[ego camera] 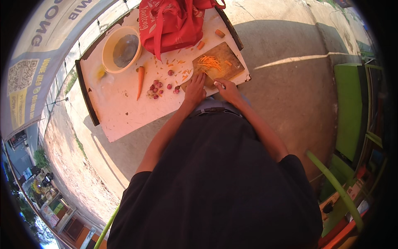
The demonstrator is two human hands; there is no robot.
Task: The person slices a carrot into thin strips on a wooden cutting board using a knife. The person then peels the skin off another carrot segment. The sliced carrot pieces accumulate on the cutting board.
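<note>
My right hand [227,90] is closed around the handle of a knife [210,75], whose blade points up and left over a wooden cutting board [234,67]. On the board's lower left part lies my left hand [196,88], its fingers stretched towards the blade; whether a piece is under the fingertips cannot be told. A pile of carrot strips [210,62] is just beyond the blade, with a small carrot piece [228,63] to its right. Left of the board are several shallots [156,87] and a whole carrot [141,81].
A yellowish plastic bowl [107,54] stands at the table's back left. A red cloth bag [177,28] sits behind the board. Carrot chunks [219,33] and scraps lie about on the white tabletop [121,115], whose edges are dark and worn.
</note>
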